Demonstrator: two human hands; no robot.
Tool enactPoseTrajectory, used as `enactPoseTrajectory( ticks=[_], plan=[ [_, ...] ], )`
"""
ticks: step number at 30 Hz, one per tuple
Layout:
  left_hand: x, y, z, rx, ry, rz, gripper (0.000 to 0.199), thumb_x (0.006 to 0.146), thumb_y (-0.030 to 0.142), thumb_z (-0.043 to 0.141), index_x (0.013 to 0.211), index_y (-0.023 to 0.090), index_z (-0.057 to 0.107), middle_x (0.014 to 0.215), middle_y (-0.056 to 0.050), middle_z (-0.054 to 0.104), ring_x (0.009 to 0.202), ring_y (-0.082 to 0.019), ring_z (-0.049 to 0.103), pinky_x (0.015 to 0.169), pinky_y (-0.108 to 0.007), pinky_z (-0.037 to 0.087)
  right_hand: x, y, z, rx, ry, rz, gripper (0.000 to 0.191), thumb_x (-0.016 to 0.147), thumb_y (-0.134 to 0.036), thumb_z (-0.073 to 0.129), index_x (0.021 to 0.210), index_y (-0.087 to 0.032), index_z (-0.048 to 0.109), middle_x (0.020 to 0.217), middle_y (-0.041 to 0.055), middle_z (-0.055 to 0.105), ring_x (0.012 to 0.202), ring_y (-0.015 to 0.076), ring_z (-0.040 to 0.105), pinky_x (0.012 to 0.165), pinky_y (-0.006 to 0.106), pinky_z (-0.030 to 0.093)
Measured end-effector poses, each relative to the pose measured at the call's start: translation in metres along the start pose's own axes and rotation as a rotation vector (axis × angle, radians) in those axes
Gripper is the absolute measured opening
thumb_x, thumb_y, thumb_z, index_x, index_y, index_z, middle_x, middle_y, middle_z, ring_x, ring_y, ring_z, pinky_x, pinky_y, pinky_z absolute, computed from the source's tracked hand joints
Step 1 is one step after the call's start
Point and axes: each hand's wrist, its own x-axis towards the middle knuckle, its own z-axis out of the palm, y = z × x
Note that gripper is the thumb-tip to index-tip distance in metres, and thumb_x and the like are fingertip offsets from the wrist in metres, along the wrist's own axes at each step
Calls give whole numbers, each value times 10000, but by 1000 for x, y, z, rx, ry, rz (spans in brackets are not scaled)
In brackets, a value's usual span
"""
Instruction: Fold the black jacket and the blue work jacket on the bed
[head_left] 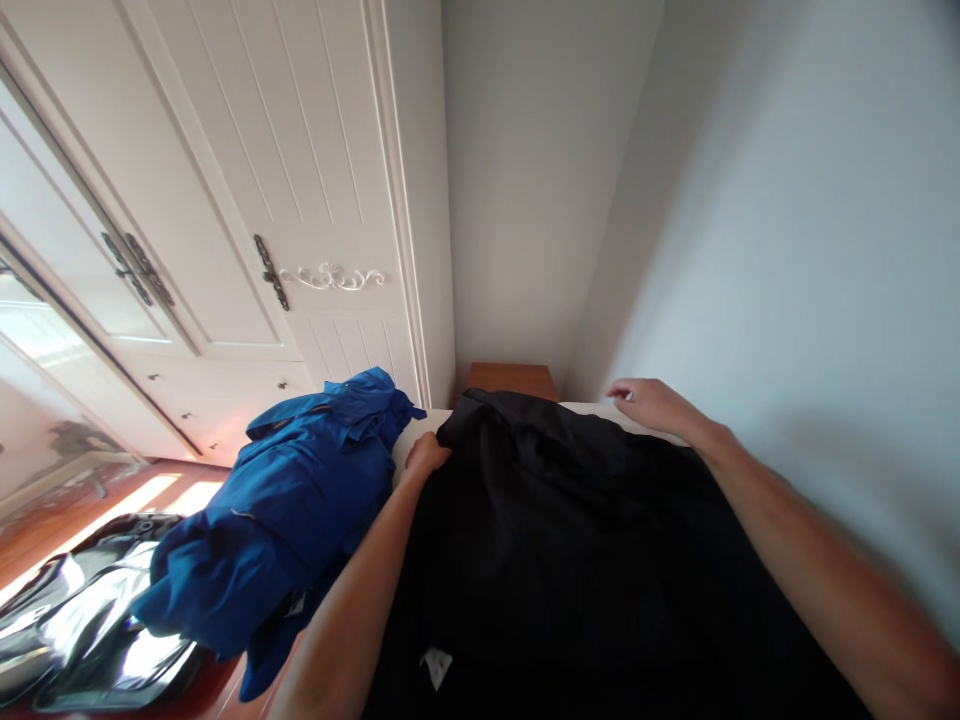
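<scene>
A black garment point(555, 520) lies spread out in front of me, with wrinkles near its far end and a small white label point(437, 668) low on its left side. My left hand point(427, 455) is closed on the garment's far left edge. Over by the far right edge, my right hand point(649, 402) is held just off the cloth, fingers loosely bent and apart, with nothing visible in them. Left of my left arm lies a rumpled blue garment point(300, 500), on the same pale surface point(405, 445) and hanging over its side.
A white wardrobe point(300, 160) with dark handles stands to the left and ahead. An open suitcase point(105, 610) with shiny contents lies on the reddish floor. A brown wooden cabinet top point(514, 378) sits beyond the black cloth. A plain wall point(810, 250) bounds the right.
</scene>
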Motion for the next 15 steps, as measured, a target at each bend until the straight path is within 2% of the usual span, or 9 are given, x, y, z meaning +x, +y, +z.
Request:
enactPoseTrajectory(
  ticks=[1,2,4,6,8,10,12,13,15],
  plan=[
    [-3,1,-1,-36,5,21,241,711,231,733,916,115,684,945,-153,740,968,-323,696,769,-321,493,12,-8,3,16,112,-9,308,816,-246,523,1044,-213,728,1046,79,729,961,253,669,899,370,500],
    [-7,4,-3,-75,12,50,189,737,239,718,891,133,692,909,-123,743,941,-300,701,766,-311,494,24,-17,9,57,171,-29,326,847,-274,527,1108,-207,709,1077,93,721,967,252,670,910,380,505],
    [-20,15,-11,-157,36,137,190,795,320,694,904,165,710,901,-74,746,918,-256,697,777,-292,498,50,-36,25,192,142,-88,431,864,-346,576,1260,-186,637,1212,127,676,1036,258,662,941,388,510],
    [-38,29,-24,-320,34,262,295,814,440,689,950,182,728,926,-53,746,899,-238,688,770,-285,504,72,-55,46,301,-7,-148,667,832,-445,652,1422,-174,502,1419,159,543,1215,289,587,1016,408,479],
    [-56,42,-40,-540,-5,382,381,791,523,705,963,185,746,919,-44,744,852,-224,679,732,-274,507,87,-70,66,305,-188,-200,916,741,-517,749,1513,-187,381,1543,159,399,1365,326,451,1092,433,416],
    [-72,51,-58,-730,-33,441,397,772,532,728,949,178,759,884,-36,739,793,-196,663,688,-253,496,92,-82,81,228,-364,-276,1000,638,-454,841,1504,-214,404,1516,136,445,1365,345,443,1102,432,401],
    [-83,53,-75,-826,3,423,390,754,518,754,919,165,767,830,-26,726,738,-164,642,657,-231,480,87,-90,87,152,-436,-406,776,670,-316,815,1393,-228,546,1345,95,611,1234,320,558,1039,394,447],
    [-87,52,-83,-870,39,399,390,744,511,765,908,157,769,807,-24,721,719,-153,633,649,-225,476,80,-93,87,118,-386,-484,604,730,-262,754,1315,-219,612,1235,84,668,1152,298,601,1000,380,464],
    [-93,46,-96,-961,111,338,405,717,502,790,912,148,767,790,-24,717,708,-146,632,657,-226,483,57,-94,81,37,-126,-599,354,851,-200,597,1194,-179,680,1078,106,696,1039,277,623,946,393,470]
  ],
)
